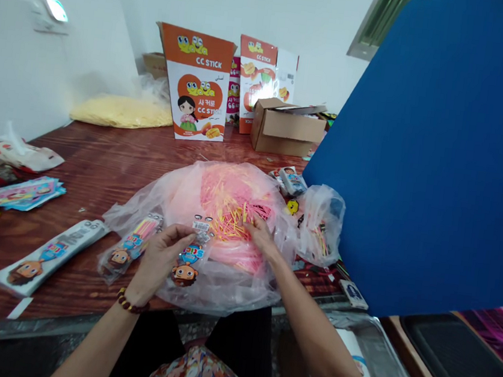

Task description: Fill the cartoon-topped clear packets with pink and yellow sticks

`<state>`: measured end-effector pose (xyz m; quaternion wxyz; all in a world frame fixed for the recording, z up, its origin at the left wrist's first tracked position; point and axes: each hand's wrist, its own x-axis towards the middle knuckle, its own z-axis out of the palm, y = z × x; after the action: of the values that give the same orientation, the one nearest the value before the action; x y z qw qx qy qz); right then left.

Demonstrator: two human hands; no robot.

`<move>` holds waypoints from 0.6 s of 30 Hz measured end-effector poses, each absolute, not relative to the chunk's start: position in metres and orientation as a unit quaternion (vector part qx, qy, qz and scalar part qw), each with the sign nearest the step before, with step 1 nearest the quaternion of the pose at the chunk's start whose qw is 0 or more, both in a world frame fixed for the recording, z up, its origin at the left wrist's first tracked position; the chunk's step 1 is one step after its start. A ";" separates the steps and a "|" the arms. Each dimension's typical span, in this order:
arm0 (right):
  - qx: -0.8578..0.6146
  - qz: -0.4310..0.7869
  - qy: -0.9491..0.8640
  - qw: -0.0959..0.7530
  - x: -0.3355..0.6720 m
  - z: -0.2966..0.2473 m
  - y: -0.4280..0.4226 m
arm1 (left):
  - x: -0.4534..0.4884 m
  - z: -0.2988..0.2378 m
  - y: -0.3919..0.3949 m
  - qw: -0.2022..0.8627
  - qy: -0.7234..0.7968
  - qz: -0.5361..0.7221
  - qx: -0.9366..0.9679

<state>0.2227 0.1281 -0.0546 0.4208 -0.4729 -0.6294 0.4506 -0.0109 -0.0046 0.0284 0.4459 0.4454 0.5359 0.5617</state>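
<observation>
My left hand (165, 256) pinches a small clear printed packet (189, 258) with a cartoon face at its lower end. The packet hangs over the near side of a large clear plastic bag (226, 291). Inside that open bag lies a heap of thin pink and yellow sticks (232, 201). My right hand (259, 235) reaches into the heap, its fingers closed around a few sticks; how many is hidden. Left of my left hand lies a filled packet (129, 246) with pink sticks showing through. Further left rests a stack of flat printed packets (53, 257).
Upright CC Stick cartons (202, 95) and an open cardboard box (288, 131) stand at the back. A blue panel (431, 166) rises on the right. A smaller clear bag (321, 224) lies beside it. Tissues (26, 154) and blue-pink sachets (26, 193) are at left.
</observation>
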 end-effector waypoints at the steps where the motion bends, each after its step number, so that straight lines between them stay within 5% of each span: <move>1: -0.487 0.450 -0.628 0.408 0.222 -0.058 0.128 | -0.010 0.029 -0.004 0.445 0.536 0.562 0.446; 10: -0.454 0.511 -0.562 0.466 0.223 -0.056 0.137 | -0.014 0.025 -0.005 0.444 0.538 0.561 0.446; 18: -0.522 0.463 -0.599 0.394 0.223 -0.056 0.130 | -0.012 0.022 -0.006 0.450 0.536 0.554 0.451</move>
<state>0.2226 0.1300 -0.0563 0.3937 -0.5220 -0.5987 0.4627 -0.0122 -0.0057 0.0224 0.4504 0.4505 0.5362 0.5538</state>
